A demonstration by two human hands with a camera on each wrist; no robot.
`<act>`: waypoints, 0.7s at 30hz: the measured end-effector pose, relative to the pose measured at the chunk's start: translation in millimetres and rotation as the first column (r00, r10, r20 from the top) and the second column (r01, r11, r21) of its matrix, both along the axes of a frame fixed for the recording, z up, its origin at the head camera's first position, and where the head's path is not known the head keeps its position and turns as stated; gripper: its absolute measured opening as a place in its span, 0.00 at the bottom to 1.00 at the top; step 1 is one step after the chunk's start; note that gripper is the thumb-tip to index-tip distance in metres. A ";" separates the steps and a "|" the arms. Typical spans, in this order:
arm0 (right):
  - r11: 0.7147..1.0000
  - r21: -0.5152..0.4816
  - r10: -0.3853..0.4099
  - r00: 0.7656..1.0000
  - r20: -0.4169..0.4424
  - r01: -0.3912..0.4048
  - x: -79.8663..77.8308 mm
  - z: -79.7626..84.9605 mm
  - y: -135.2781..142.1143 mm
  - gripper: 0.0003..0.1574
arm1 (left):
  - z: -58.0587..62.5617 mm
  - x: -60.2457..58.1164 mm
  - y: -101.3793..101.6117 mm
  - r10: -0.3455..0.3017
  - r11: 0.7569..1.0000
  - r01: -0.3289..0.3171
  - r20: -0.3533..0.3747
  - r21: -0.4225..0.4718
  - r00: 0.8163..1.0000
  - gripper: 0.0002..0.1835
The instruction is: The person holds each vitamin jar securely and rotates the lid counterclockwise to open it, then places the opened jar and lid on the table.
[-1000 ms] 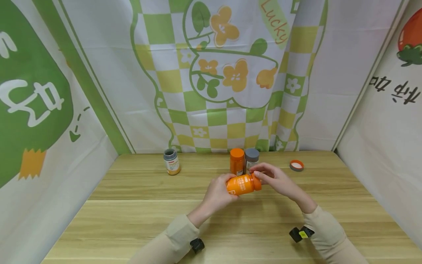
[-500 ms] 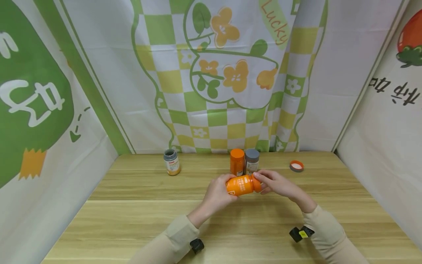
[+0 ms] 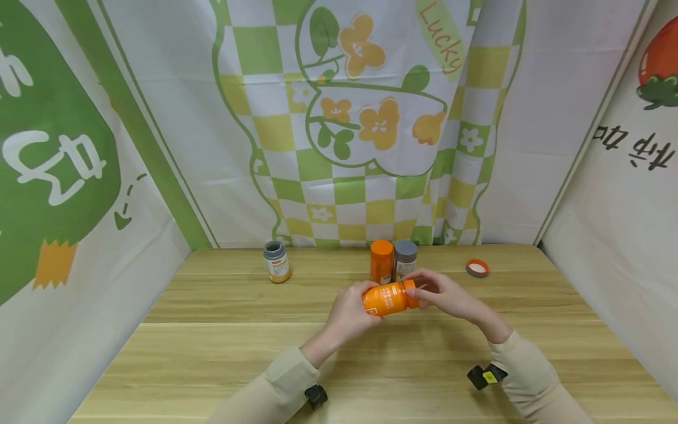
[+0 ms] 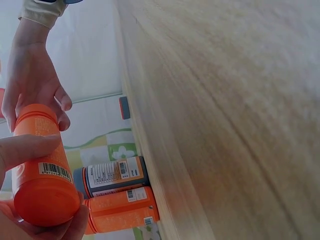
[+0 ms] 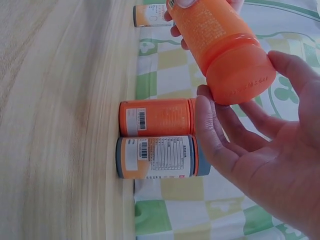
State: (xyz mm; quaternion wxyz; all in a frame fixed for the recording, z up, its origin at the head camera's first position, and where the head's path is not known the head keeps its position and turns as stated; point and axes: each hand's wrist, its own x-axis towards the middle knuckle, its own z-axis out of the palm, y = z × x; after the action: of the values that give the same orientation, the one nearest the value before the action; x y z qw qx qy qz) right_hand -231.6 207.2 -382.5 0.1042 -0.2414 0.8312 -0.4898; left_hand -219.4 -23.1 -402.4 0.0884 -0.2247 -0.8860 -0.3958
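Observation:
My left hand (image 3: 348, 311) grips an orange bottle (image 3: 385, 299) round its body, tilted on its side above the table with the capped end to the right. In the right wrist view my right hand (image 5: 265, 150) has thumb and fingertips on either side of its orange screw cap (image 5: 240, 75), pinching it. Just behind, a second orange bottle (image 3: 381, 262) and a grey-capped bottle (image 3: 405, 258) stand upright side by side. The right hand partly overlaps the grey-capped one in the head view.
An uncapped bottle with a grey neck (image 3: 276, 262) stands at the back left of the wooden table (image 3: 222, 353). A loose orange and grey cap (image 3: 477, 268) lies at the back right. A checked curtain (image 3: 349, 188) hangs behind the table.
My right hand's fingers have shifted round the cap: they slid down its far side, then came back up over the top. The left hand and its bottle have stayed almost still.

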 end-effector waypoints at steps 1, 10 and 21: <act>1.000 0.003 0.003 1.000 -0.019 -0.003 0.1 -0.2 0.1 0.24 | -0.1 0.2 0.0 -0.001 1.000 0.001 0.005 0.002 1.000 0.30; 0.999 -0.030 0.033 0.993 -0.115 -0.037 0.7 0.1 0.8 0.23 | 0.6 0.0 0.0 -0.010 1.000 0.009 0.035 0.023 0.999 0.31; 0.988 -0.128 0.072 0.988 -0.139 -0.090 0.9 -0.5 4.2 0.28 | -0.9 -2.0 0.3 -0.013 1.000 0.013 0.023 0.009 1.000 0.31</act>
State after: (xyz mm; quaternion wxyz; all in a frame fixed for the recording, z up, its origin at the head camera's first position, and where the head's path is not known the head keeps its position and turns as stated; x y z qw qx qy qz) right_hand -230.8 211.4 -383.1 0.0517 -0.3137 0.7912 -0.5224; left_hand -221.5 -22.8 -403.3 0.0766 -0.2253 -0.8838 -0.4028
